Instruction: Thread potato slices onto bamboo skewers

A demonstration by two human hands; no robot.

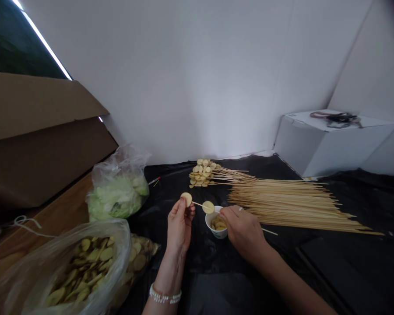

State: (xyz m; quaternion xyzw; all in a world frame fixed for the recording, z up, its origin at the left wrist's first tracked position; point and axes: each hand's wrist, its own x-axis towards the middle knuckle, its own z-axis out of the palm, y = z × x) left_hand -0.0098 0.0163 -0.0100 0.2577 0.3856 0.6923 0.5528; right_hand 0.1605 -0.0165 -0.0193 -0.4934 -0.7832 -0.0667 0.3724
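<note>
left hand (180,221), skewer (198,204), right hand (244,229)

an open bag (121,234) of slices (95,258) sits left. the left hand pinches a pale slice (186,199) at the skewer's tip; a second slice (208,207) is threaded behind it, near a white cup (219,234). the right hand's curled fingers grip the skewer, near loose sticks (289,203).

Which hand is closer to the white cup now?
Right. The right hand is by the right side of the white cup, pinching a skewer; the left hand sits left of it, across a gap, pinching a round slice.
</note>
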